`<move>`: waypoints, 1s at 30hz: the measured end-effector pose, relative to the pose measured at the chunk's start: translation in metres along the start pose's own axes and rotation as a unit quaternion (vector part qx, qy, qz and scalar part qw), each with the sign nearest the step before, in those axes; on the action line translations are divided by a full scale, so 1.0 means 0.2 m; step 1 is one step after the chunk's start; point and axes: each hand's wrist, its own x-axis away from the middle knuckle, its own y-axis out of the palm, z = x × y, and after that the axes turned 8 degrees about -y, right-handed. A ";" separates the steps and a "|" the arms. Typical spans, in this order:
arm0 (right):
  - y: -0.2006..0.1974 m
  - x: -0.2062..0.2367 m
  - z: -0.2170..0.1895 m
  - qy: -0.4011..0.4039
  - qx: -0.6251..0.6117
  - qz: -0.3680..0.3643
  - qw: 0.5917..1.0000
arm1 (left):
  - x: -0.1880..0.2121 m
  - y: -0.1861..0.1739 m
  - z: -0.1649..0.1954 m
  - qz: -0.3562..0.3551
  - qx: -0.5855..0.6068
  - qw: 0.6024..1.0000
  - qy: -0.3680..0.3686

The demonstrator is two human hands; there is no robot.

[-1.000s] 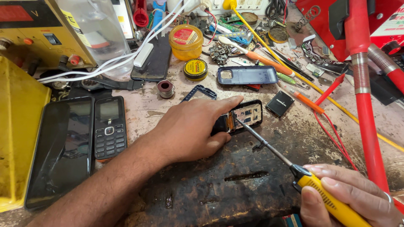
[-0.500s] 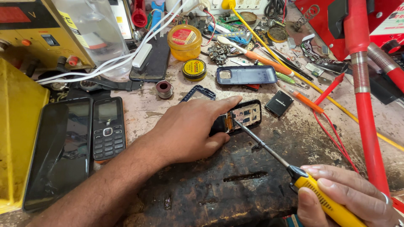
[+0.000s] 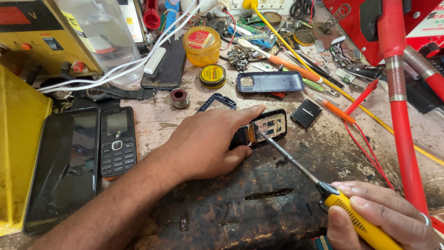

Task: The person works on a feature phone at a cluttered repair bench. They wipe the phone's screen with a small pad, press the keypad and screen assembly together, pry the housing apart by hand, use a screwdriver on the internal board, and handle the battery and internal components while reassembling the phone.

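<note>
My left hand (image 3: 208, 141) rests on the worn bench and pins down a small opened phone (image 3: 270, 127) whose circuit board shows. My right hand (image 3: 384, 217), low at the right, grips the yellow handle of a screwdriver (image 3: 356, 217). The long metal shaft runs up and left, and its tip touches the board of the opened phone. A loose black frame (image 3: 217, 99) lies just beyond my left hand.
A black keypad phone (image 3: 118, 141) and a large black smartphone (image 3: 62, 166) lie at the left beside a yellow box (image 3: 18, 139). A blue phone back cover (image 3: 270, 82), a black battery (image 3: 306, 112), two yellow tins, a solder spool (image 3: 179, 97), cables and red probes crowd the back and right.
My right hand and the screwdriver have shifted slightly; the tip stays on the opened phone. My left hand keeps its hold.
</note>
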 end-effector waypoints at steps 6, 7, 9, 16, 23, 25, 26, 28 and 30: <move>-0.01 -0.03 -0.04 -0.020 0.007 -0.022 1.000 | 0.00 0.00 0.00 0.001 0.006 1.000 0.004; 0.00 -0.03 -0.05 0.007 0.008 -0.010 1.000 | 0.00 0.00 0.00 -0.002 0.006 1.000 0.001; 0.01 -0.02 -0.06 0.058 0.009 0.017 0.998 | 0.00 0.00 0.00 -0.008 0.003 1.000 -0.006; 0.00 0.01 -0.01 0.022 -0.004 0.004 1.000 | 0.00 0.00 0.00 -0.008 -0.001 1.000 -0.005; 0.00 0.00 -0.01 0.029 -0.025 0.012 0.999 | 0.00 0.00 0.00 -0.002 -0.001 1.000 0.001; 0.00 -0.01 -0.02 0.031 -0.030 0.013 0.999 | 0.00 0.00 -0.01 0.002 0.000 1.000 0.003; 0.00 -0.01 -0.03 0.026 -0.020 0.004 0.999 | 0.00 0.01 -0.01 0.001 -0.001 1.000 0.003; 0.00 -0.01 -0.04 0.028 -0.007 0.003 1.000 | 0.00 0.01 -0.01 0.005 0.001 1.000 0.008; 0.00 -0.01 -0.05 0.044 -0.005 0.016 0.999 | 0.00 0.01 -0.01 0.013 0.005 1.000 0.015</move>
